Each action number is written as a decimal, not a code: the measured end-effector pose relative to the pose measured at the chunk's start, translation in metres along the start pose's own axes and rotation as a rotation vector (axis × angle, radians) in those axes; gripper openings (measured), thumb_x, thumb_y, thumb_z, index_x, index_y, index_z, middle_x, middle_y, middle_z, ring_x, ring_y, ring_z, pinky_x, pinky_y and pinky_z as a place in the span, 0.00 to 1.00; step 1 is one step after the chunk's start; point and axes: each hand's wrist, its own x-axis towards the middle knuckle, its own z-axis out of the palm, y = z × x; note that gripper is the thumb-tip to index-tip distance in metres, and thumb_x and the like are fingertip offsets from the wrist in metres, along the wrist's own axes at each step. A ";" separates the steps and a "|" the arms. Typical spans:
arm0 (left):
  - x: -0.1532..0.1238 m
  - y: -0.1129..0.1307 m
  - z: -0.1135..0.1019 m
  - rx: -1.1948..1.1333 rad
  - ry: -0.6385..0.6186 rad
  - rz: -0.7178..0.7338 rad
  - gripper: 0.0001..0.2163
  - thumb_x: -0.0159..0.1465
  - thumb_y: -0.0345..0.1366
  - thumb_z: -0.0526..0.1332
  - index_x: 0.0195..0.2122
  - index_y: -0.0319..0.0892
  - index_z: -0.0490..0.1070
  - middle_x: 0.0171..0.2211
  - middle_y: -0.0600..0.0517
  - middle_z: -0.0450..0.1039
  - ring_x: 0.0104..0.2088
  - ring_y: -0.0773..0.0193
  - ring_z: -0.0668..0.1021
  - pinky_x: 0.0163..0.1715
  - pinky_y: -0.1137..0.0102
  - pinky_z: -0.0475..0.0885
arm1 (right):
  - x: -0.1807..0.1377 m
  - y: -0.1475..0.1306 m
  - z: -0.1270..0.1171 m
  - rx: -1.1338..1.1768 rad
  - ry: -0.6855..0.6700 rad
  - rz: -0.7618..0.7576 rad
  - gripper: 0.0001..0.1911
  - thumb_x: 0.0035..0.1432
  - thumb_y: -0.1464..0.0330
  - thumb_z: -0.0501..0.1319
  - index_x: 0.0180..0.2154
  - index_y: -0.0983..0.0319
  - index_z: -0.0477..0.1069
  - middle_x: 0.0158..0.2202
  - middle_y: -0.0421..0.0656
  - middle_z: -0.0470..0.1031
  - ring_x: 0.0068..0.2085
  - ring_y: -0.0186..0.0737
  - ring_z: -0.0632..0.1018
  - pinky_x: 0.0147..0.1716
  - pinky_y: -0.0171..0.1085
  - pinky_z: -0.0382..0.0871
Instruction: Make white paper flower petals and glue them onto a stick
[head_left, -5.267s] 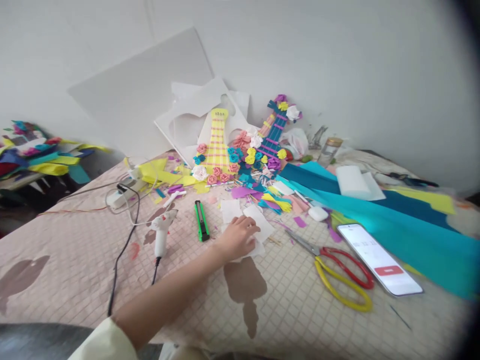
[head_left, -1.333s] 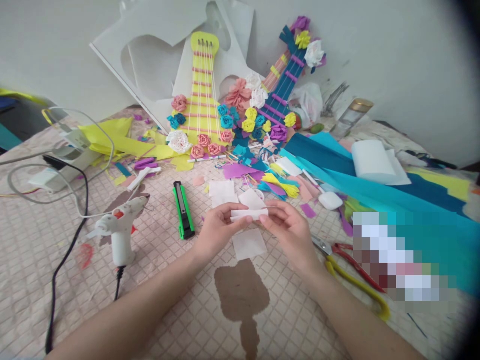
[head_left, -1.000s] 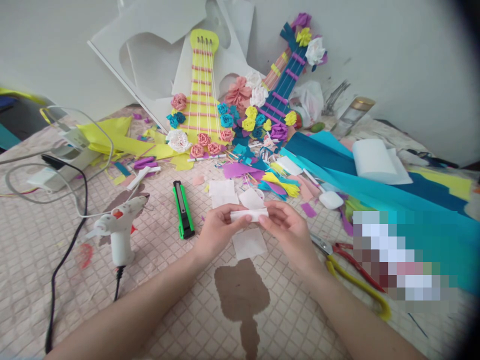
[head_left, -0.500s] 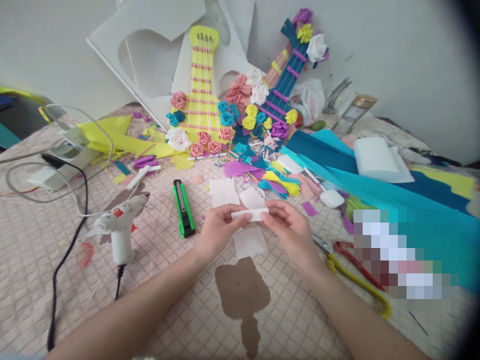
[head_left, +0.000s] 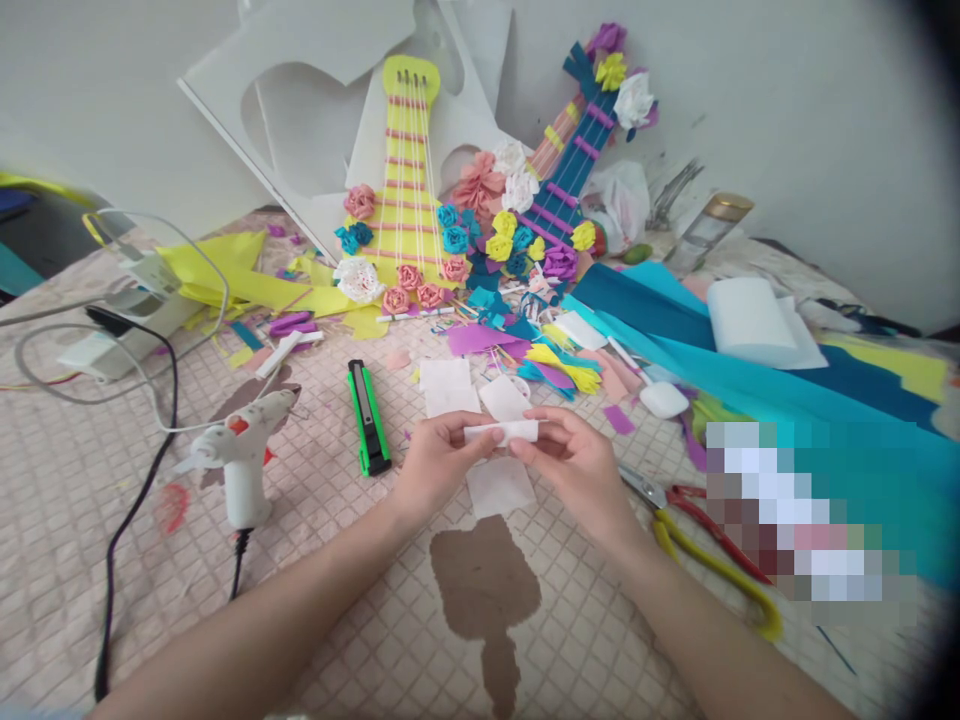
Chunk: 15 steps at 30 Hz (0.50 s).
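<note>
Head view of a craft tabletop [head_left: 337, 620] under a pale checked cloth. The green utility knife [head_left: 367, 418] serves as landmark.

- Just right of the knife, raised above the cloth, a folded white paper strip [head_left: 501, 432] lies level between both hands.
- The left hand [head_left: 435, 465] pinches the strip's near end, the end towards the knife, between thumb and fingertips.
- The right hand [head_left: 577, 465] pinches the end away from the knife, its other fingers curled.
- A loose white paper square [head_left: 499, 487] rests flat on the cloth, right of the knife and under the hands.
- A white glue gun [head_left: 240, 465] stands left of the knife.
- Red-and-yellow scissors [head_left: 712, 560] lie well to its right, past the right hand.
- Beyond the knife, a yellow paper guitar [head_left: 405, 190] and a blue paper guitar [head_left: 570, 170], both trimmed with paper flowers, lean against the wall
- Teal paper sheets [head_left: 750, 390] spread out far right of the knife
</note>
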 end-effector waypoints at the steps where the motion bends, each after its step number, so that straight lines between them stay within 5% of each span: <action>1: 0.000 0.000 0.000 0.003 0.003 0.004 0.06 0.52 0.34 0.66 0.29 0.37 0.75 0.24 0.52 0.77 0.24 0.69 0.77 0.27 0.75 0.72 | 0.000 0.000 0.000 -0.020 0.010 -0.008 0.18 0.45 0.65 0.67 0.38 0.61 0.66 0.31 0.43 0.77 0.33 0.41 0.78 0.33 0.39 0.71; 15: -0.003 0.003 0.003 0.066 -0.004 -0.003 0.10 0.49 0.34 0.67 0.32 0.39 0.72 0.23 0.55 0.74 0.21 0.72 0.73 0.19 0.79 0.66 | 0.000 -0.002 -0.001 0.011 0.032 0.072 0.19 0.42 0.65 0.68 0.38 0.61 0.67 0.31 0.43 0.77 0.33 0.41 0.78 0.32 0.39 0.70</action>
